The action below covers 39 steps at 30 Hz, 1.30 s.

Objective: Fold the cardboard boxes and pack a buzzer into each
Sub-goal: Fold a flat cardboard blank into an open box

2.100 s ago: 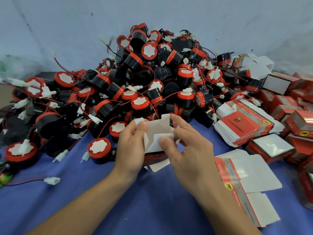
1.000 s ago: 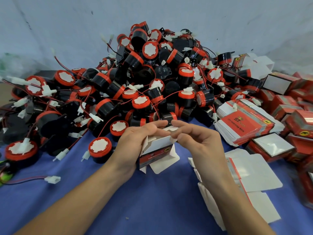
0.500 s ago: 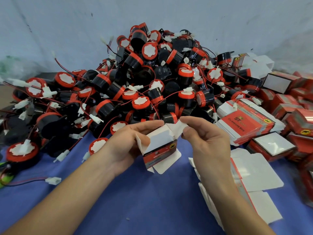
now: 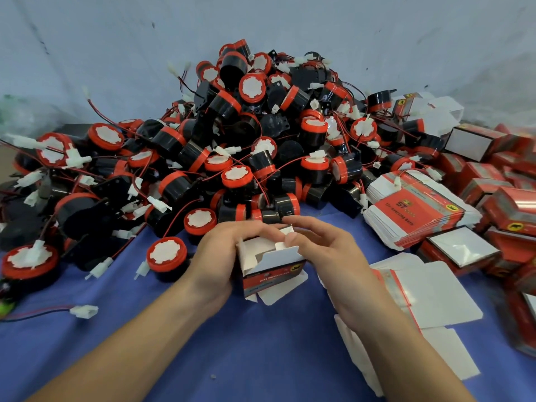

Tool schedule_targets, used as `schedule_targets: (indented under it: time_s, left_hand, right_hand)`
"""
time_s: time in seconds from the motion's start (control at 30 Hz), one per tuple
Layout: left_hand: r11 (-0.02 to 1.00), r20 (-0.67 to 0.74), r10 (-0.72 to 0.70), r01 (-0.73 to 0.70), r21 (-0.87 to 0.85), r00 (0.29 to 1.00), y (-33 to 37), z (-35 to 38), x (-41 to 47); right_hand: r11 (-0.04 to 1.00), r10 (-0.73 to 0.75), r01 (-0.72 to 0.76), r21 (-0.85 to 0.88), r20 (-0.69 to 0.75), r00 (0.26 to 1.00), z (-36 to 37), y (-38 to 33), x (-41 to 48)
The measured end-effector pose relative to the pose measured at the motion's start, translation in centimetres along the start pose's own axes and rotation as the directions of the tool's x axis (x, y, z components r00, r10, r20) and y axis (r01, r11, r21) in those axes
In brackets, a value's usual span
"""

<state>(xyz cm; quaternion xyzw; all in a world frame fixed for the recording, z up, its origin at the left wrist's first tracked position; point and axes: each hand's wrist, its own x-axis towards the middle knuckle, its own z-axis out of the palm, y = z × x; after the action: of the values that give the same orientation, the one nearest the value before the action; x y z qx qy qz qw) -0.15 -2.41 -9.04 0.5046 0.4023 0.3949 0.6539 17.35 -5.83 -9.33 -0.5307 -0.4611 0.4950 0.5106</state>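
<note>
A small red-and-white cardboard box (image 4: 272, 271) is held above the blue cloth, its upper end open with white flaps standing up. My left hand (image 4: 223, 256) grips its left side, fingers curled over the top edge. My right hand (image 4: 322, 250) touches the top flaps from the right, thumb on a white flap. Behind them rises a big pile of black-and-red buzzers (image 4: 246, 140) with red wires and white plugs; one buzzer (image 4: 166, 256) lies close to my left hand.
A stack of flat unfolded boxes (image 4: 417, 210) lies to the right, with loose flat blanks (image 4: 429, 288) nearer me. Several folded red boxes (image 4: 493, 184) crowd the right edge. A loose white plug on a wire (image 4: 84, 311) lies at the left on the blue cloth (image 4: 232, 358).
The box has been squared up from a half-flat blank. My right hand has let go of the end flap it was pulling and now rests its thumb on the top flaps.
</note>
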Motion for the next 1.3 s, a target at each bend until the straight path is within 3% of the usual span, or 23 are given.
schedule_targets:
  time_s: [0.1,0.2,0.33,0.5,0.6,0.83,0.97,1.1,1.17,1.23,1.3]
  left_hand:
    - [0.992,-0.04,0.018,-0.023,-0.12,0.999,-0.6,0.2,0.0]
    - [0.971,-0.115,0.134,-0.153,-0.183,0.984,-0.9,-0.3,0.0]
    - [0.982,-0.024,0.187,-0.187,-0.006,0.982,-1.4,-0.5,0.2]
    - [0.993,-0.003,0.094,-0.094,0.068,0.996,-1.5,0.0,0.4]
    - [0.996,-0.115,0.055,-0.047,0.071,0.992,-1.6,-0.2,0.4]
    - [0.997,-0.206,0.072,-0.062,0.053,0.976,-2.1,0.1,0.4]
    - [0.987,-0.188,0.152,-0.138,0.083,0.97,-2.1,0.4,0.2]
    - [0.958,-0.173,0.214,-0.171,0.23,0.962,-2.2,0.3,0.0]
    - [0.946,-0.168,0.236,-0.186,0.266,0.957,-2.1,0.5,-0.1]
    - [0.938,-0.153,0.254,-0.204,0.282,0.955,-2.2,0.7,-0.3]
    - [0.945,-0.133,0.256,-0.219,0.241,0.958,-2.2,0.9,-0.4]
  right_hand:
    - [1.0,-0.001,0.002,0.01,-0.1,0.995,0.2,0.3,0.1]
    - [0.999,0.003,0.01,0.053,-0.235,0.972,-0.1,0.3,0.4]
    - [0.995,-0.044,0.076,0.072,-0.375,0.926,-0.8,0.7,0.5]
    - [0.995,-0.084,0.095,0.024,-0.282,0.956,-0.4,0.9,0.4]
    - [0.992,-0.093,0.077,-0.1,-0.162,0.982,-0.3,0.8,0.1]
    - [0.864,-0.279,0.134,-0.486,-0.24,0.93,0.8,0.9,-0.5]
    - [0.88,-0.307,0.204,-0.428,-0.187,0.933,-0.2,0.6,-0.4]
    - [0.934,-0.155,0.159,-0.319,0.039,0.987,-2.2,-0.3,0.2]
    - [0.929,-0.095,0.132,-0.345,0.122,0.988,-3.0,-0.5,0.2]
    - [0.922,-0.086,0.115,-0.369,0.094,0.992,-3.1,-0.4,0.3]
    - [0.93,-0.147,0.122,-0.348,-0.046,0.988,-2.3,0.0,0.2]
